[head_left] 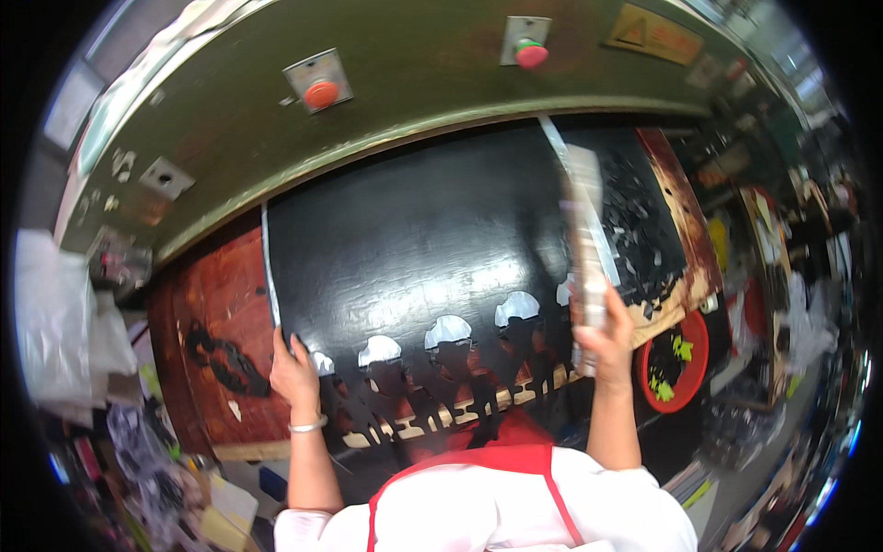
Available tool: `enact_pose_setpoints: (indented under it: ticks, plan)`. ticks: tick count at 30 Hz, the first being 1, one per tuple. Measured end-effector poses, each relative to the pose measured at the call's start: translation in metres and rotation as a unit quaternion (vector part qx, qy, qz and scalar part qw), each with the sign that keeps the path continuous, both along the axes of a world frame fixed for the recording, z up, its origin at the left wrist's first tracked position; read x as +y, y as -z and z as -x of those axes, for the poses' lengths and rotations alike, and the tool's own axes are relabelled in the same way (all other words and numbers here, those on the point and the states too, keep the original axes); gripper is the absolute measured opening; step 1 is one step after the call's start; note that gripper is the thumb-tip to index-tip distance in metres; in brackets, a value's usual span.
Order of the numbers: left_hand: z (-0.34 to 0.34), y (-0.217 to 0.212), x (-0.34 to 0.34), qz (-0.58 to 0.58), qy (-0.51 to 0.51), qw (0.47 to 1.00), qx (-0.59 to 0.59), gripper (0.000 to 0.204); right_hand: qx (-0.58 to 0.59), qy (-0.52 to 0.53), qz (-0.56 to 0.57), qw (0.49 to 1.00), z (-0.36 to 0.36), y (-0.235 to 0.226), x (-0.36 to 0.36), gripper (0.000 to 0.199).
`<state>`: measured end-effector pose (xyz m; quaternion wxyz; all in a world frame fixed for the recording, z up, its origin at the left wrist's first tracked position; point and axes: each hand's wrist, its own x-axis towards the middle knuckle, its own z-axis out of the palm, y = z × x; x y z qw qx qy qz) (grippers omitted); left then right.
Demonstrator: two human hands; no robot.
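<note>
A wide black sheet (pixel 395 239) with pale side edges lies over the red-brown board. Along its near edge runs a row of cut-out shapes, some showing whitish patches (pixel 448 330). My left hand (pixel 295 375), with a pale bracelet at the wrist, pinches the sheet's near left edge between thumb and fingers. Over the sheet's right side, my right hand (pixel 607 340) is closed around a long, narrow, pale-and-brown thing (pixel 586 230). That thing points away from me and is smeared by motion, so its kind cannot be made out.
Behind the sheet stands a green machine beam (pixel 414 87) with a red button (pixel 321 94) and a pink-red button (pixel 531 53). Black scraps (pixel 639 221) lie at the right. A red bowl (pixel 697 368) holds black and yellow-green pieces. A black looped scrap (pixel 225 359) rests on the board's left (pixel 207 294).
</note>
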<state>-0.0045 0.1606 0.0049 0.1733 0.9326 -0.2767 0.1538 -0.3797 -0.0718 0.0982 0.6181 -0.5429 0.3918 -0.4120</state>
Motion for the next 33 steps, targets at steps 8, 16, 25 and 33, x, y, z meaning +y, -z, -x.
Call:
enact_pose_setpoints:
  ticks: [8,16,25,33]
  plan:
    - [-0.006,0.001,0.007,0.062,0.007,0.995,0.075,0.036,0.277,-0.186,0.374,0.866,-0.101,0.037,-0.043,0.079]
    - [0.009,-0.085,-0.041,-0.268,0.002,0.961,-0.061,0.046,0.609,0.063,0.254,0.749,0.035,0.078,-0.31,0.065]
    - [0.225,-0.086,-0.392,-0.005,0.526,0.84,0.132,0.045,0.27,-0.165,0.421,0.85,0.096,0.121,-0.314,0.026]
    - [0.342,-0.024,-0.487,-0.226,0.753,0.587,0.194,0.091,0.177,-0.132,0.291,0.931,0.213,0.085,-0.231,0.02]
